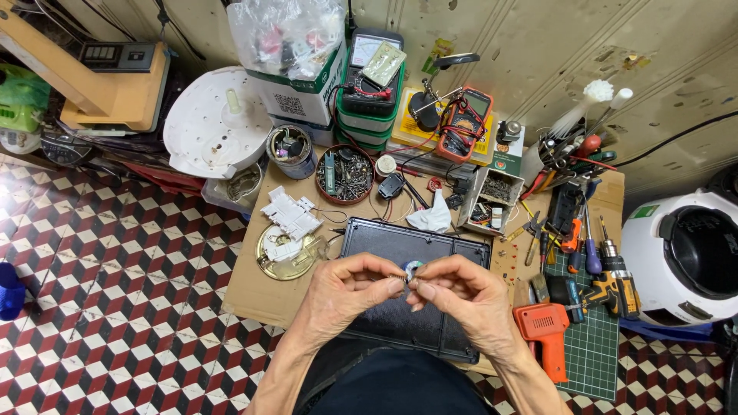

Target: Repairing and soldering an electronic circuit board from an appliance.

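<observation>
My left hand (347, 290) and my right hand (460, 296) meet fingertip to fingertip above a black rectangular tray (384, 238) on a low cardboard-covered table (250, 284). Between the pinched fingers of both hands sits a small round part (413, 268), silvery with a bluish-green tint; what it is cannot be told. The fingers hide most of it.
Brass disc with white plastic pieces (286, 244) left of the tray. Round tin of metal bits (345, 174), multimeters (463, 123), boxes at the back. Screwdrivers, a cordless drill (615, 286) and an orange tool (547, 338) on a green mat at right. White appliance (684, 257) far right. Tiled floor around.
</observation>
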